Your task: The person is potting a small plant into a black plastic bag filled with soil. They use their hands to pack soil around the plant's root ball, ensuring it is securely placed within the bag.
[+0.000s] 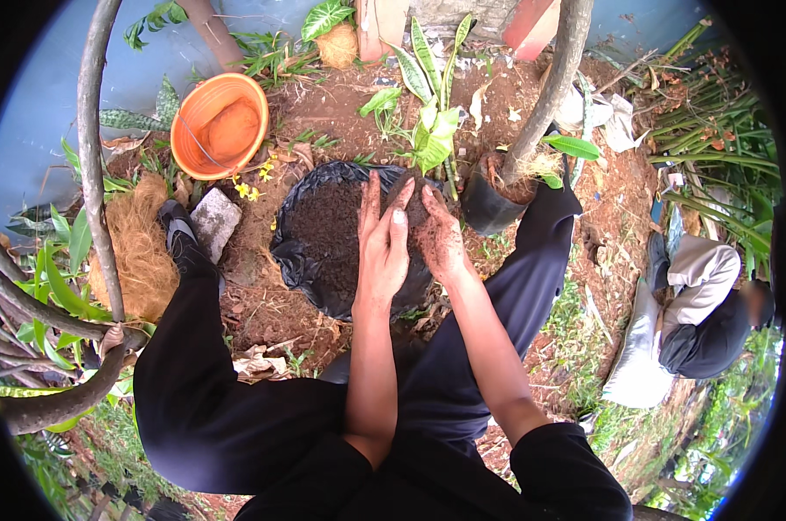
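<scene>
A black plastic bag [287, 260] full of dark, crumbly soil [323, 217] sits on the ground between my legs. My left hand [383, 247] is over its right part, fingers stretched out and smeared with soil. Close beside it is my right hand [442, 239], its soil-covered fingers slightly bent and apart. Dark soil shows in the gap between the two hands; whether some of it rests on the palms is hard to make out.
An orange bucket [183, 143] lies tipped beyond the bag, near a stone block [215, 224] and a heap of brown fibre [132, 252]. A black plant pot [484, 204] and a snake plant [428, 65] are on the right. Another person [706, 295] sits far right by a white sack [638, 365].
</scene>
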A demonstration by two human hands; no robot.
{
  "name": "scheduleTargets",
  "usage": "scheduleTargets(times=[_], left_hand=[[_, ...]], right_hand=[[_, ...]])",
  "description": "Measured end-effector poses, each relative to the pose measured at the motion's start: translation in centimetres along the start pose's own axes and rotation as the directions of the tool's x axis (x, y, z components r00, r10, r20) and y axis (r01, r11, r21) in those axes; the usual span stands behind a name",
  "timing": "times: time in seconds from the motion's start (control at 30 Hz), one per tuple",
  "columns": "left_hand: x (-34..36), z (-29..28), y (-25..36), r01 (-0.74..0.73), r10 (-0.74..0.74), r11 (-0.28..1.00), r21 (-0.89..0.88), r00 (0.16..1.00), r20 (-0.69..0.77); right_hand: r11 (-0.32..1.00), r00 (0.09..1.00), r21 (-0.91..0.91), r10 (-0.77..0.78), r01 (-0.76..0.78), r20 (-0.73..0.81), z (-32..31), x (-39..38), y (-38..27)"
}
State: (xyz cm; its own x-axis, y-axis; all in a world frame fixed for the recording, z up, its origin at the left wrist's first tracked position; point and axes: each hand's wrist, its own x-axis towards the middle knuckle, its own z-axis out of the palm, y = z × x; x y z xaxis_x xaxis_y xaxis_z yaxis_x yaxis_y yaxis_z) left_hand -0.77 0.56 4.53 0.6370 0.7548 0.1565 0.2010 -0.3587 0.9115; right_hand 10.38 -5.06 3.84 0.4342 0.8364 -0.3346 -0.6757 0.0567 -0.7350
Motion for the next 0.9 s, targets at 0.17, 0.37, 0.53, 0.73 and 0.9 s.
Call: scheduleTargets(times=[0.17, 0.37, 0.53, 0.73, 0.9], left_hand=[[-0.2, 0.2, 1.2, -0.025, -0.005, 0.986, -0.166, 0.984, -0.179], [0.0, 0.6, 1.2, -0.030, -0.025, 0.982, -0.185, 0.958, -0.285], [-0.2, 0.3, 0.8, -0.016, -0.049, 0.970, -0.244, 0.965, -0.257], [-0.2, 0.4, 0.0, -0.055, -0.057, 0.945, -0.321, 0.942, -0.331], [0.0, 0.4, 0.2, -0.105, 0.008, 0.971, -0.217, 0.915, -0.404]], right_hand=[[1.000, 0.999, -0.003, -0.018, 0.018, 0.041, 0.7, -0.2, -0.3], [1.000, 0.999, 0.011, -0.030, 0.029, 0.033, 0.6, -0.1, -0.1], [0.999, 0.999, 0.033, -0.019, 0.020, -0.033, 0.7, 0.0, -0.1], [0.999, 1.000, 0.041, -0.029, 0.029, -0.004, 0.2, 0.2, 0.2], [0.999, 0.998, 0.007, -0.053, 0.052, 0.038, 0.0, 0.3, 0.3]])
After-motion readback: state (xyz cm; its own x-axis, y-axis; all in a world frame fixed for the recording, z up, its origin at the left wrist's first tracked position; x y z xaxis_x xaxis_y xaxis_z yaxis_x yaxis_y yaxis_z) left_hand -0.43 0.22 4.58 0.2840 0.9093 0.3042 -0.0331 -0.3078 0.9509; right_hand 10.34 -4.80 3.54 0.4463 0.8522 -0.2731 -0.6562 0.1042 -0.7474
